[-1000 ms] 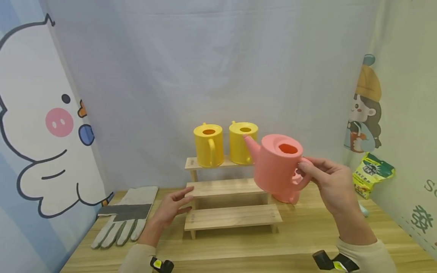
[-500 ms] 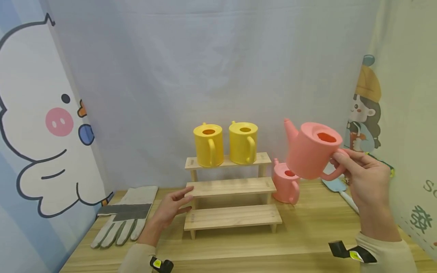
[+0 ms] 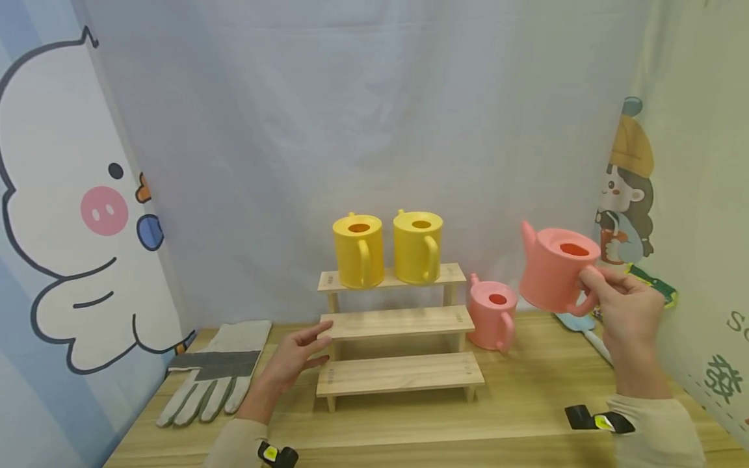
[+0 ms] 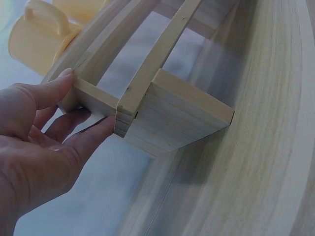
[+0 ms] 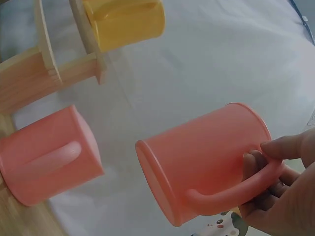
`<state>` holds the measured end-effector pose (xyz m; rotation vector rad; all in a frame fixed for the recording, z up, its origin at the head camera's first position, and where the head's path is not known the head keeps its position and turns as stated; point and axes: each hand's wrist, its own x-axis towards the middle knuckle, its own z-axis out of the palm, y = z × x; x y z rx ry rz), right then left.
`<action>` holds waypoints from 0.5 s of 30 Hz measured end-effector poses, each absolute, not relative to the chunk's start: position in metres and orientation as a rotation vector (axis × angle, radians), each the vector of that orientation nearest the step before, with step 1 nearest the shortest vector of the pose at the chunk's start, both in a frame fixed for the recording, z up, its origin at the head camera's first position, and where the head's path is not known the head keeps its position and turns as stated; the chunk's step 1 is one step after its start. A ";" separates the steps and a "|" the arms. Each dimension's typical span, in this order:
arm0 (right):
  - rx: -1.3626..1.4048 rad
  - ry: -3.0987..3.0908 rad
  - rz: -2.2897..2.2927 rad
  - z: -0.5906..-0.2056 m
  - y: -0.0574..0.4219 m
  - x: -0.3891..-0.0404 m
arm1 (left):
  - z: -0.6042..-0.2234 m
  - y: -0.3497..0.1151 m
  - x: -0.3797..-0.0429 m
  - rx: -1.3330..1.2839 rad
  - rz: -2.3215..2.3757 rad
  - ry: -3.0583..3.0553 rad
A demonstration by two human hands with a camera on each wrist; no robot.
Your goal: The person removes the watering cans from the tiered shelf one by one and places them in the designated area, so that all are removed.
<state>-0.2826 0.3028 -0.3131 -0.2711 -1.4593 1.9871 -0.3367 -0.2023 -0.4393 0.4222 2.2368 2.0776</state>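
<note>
My right hand (image 3: 629,305) grips the handle of a pink watering can (image 3: 552,270), raised upright over the right part of the table with its spout to the left. In the right wrist view, fingers curl through that handle. A second pink watering can (image 3: 488,315) stands on the table beside a three-tier wooden stand (image 3: 398,323). My left hand (image 3: 292,357) holds the stand's left end at the middle tier; in the left wrist view the thumb (image 4: 59,83) lies along its top edge, other fingers below. Two yellow watering cans (image 3: 358,253) stand on the top tier.
A grey-and-white work glove (image 3: 219,367) lies on the table (image 3: 404,432) at left. To the right, behind my right hand, are a light blue small shovel (image 3: 585,328) and a green-yellow packet (image 3: 655,284), both partly hidden. A pale curtain (image 3: 374,117) hangs behind.
My right hand has carried the pink watering can right, away from the stand, then slightly lower and farther back. The second pink can came into full view. The left hand stays put.
</note>
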 end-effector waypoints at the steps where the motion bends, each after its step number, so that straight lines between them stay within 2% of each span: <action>1: -0.304 -1.477 1.968 -0.315 0.304 -0.285 | -0.439 -0.202 -0.337 0.409 2.081 2.233; 15: -0.604 -1.714 1.786 -0.355 0.313 -0.312 | -0.440 -0.202 -0.338 0.386 2.086 2.248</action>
